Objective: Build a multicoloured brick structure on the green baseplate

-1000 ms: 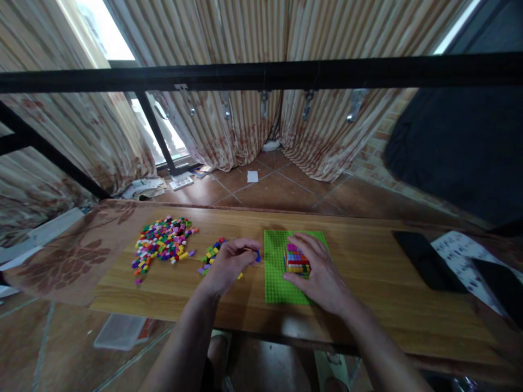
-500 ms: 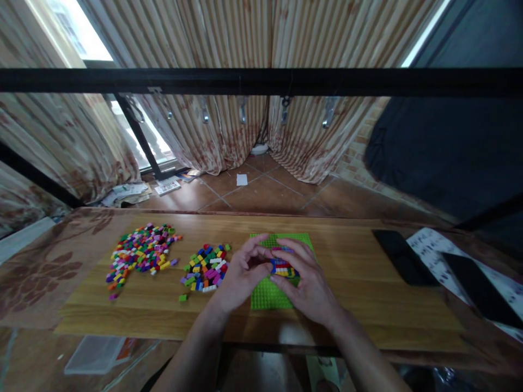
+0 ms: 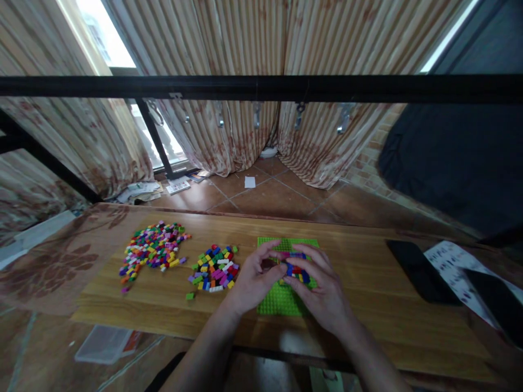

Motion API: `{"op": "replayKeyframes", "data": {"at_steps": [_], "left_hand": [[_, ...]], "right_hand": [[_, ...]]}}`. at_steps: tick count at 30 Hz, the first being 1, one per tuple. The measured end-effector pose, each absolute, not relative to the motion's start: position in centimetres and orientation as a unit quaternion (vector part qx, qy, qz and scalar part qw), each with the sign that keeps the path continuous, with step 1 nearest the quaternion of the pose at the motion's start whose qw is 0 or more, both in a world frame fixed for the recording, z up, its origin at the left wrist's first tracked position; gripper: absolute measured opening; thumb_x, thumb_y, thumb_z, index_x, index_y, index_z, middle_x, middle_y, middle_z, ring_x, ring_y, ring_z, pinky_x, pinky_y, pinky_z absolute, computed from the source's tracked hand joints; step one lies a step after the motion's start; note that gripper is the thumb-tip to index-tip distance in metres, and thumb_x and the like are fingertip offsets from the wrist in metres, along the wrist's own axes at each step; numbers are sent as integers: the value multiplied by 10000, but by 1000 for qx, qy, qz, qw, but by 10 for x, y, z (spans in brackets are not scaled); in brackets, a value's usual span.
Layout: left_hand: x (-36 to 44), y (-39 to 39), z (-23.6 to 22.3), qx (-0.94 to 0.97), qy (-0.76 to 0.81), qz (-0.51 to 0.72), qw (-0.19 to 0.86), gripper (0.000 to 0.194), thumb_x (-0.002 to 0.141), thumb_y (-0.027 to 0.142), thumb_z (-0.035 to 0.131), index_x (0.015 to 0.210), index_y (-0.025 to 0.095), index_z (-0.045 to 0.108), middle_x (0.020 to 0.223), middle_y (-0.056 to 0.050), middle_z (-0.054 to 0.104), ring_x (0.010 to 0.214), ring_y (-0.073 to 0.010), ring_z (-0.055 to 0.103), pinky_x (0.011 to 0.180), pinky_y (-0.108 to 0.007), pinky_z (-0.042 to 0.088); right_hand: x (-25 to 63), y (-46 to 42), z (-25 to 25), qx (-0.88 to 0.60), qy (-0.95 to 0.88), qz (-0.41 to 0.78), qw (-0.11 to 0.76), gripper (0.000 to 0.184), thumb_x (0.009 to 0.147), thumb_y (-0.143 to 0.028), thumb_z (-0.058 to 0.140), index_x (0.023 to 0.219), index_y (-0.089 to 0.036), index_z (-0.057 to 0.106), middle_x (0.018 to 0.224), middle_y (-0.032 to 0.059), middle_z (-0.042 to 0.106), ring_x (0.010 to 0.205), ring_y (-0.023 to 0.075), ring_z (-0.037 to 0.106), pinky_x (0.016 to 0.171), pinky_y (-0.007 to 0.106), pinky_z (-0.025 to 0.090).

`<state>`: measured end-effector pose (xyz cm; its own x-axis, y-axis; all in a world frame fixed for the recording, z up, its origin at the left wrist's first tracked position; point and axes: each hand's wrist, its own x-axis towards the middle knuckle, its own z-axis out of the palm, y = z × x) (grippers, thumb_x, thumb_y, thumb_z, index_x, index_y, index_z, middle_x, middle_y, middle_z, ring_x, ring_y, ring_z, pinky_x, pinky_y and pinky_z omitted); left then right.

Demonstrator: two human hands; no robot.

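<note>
Fingers of the left hand (image 3: 256, 277) and right hand (image 3: 324, 291) curl close around the multicoloured brick build (image 3: 297, 272) on the green baseplate (image 3: 281, 302); whether they pinch a brick is unclear. Left of the baseplate lie two brick piles (image 3: 214, 269) (image 3: 154, 245).

Made out no legible text, brand or number; saw just unreadable print on the white sheet (image 3: 445, 256), well right of the right hand (image 3: 327, 291), and on the booklet (image 3: 178, 187) beyond the left hand (image 3: 254, 279) (too small, blurred).
</note>
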<state>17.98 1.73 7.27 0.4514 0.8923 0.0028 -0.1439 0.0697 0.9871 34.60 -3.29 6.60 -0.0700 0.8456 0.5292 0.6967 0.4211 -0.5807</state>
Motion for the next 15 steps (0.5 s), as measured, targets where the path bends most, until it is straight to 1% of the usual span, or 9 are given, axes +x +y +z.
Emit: {"op": "replayKeyframes", "data": {"at_steps": [3,6,8,11,13,15], "left_hand": [[176,27,67,519,397,441,616,394,750,298,650,1112,157,585,821,-14,632,679,-108,577,659,-238,482],[170,36,59,486,467,454,582,310,725,279,648,1000,140,614,701,17,593,618,-95,540,609,-220,454],[169,39,53,489,484,441,576,304,709,262,647,984,134,623,680,18,594,614,-99,538,597,-221,444],[172,37,48,520,477,418,573,318,711,266,635,1000,133,639,692,11,612,617,-106,543,593,-227,439],[175,34,47,549,475,400,559,312,719,273,629,996,129,653,711,2,627,628,-112,547,593,-229,434],[177,32,47,573,478,386,542,292,730,272,619,977,126,665,736,-12,645,658,-124,563,607,-233,436]], "right_hand": [[359,-30,65,-566,-691,61,445,209,855,-339,612,1053,-286,652,1246,65,571,1170,260,518,997,484,423],[375,-27,65,-600,-645,45,471,224,844,-374,613,1040,-277,661,1193,69,600,1124,256,549,986,480,431],[383,-26,66,-615,-615,40,491,240,836,-389,614,1029,-257,666,1114,71,632,1067,248,578,960,465,451],[389,-26,64,-640,-569,59,514,263,831,-394,604,1025,-230,671,996,65,670,936,229,623,869,432,502],[390,-25,62,-650,-541,87,526,282,832,-381,590,1049,-217,668,956,63,684,861,214,638,813,411,525],[390,-25,59,-653,-526,115,532,295,835,-366,577,1068,-208,666,963,68,692,837,206,645,789,398,534]]}}
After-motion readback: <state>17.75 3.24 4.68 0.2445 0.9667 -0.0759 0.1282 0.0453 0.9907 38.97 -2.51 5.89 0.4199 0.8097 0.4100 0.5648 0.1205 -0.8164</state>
